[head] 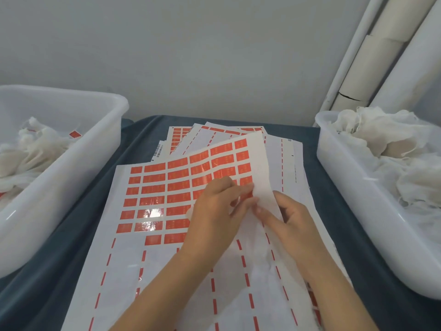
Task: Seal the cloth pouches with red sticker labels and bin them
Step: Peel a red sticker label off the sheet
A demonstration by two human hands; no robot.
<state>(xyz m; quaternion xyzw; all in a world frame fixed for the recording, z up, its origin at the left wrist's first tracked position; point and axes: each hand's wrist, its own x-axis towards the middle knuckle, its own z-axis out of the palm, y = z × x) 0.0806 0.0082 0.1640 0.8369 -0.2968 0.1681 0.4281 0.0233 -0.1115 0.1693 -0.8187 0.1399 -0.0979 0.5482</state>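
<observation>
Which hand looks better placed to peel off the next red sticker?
Probably the left hand: its fingers lie on the red stickers, while the right hand holds the sheet's lifted edge.

A plain grey wall (191,56) backs the blue-covered table (71,247); pale pipes (381,56) lean right.

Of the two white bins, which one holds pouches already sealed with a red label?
The left bin: a red sticker shows on a pouch inside it. The right bin holds only plain white cloth, with no red visible.
</observation>
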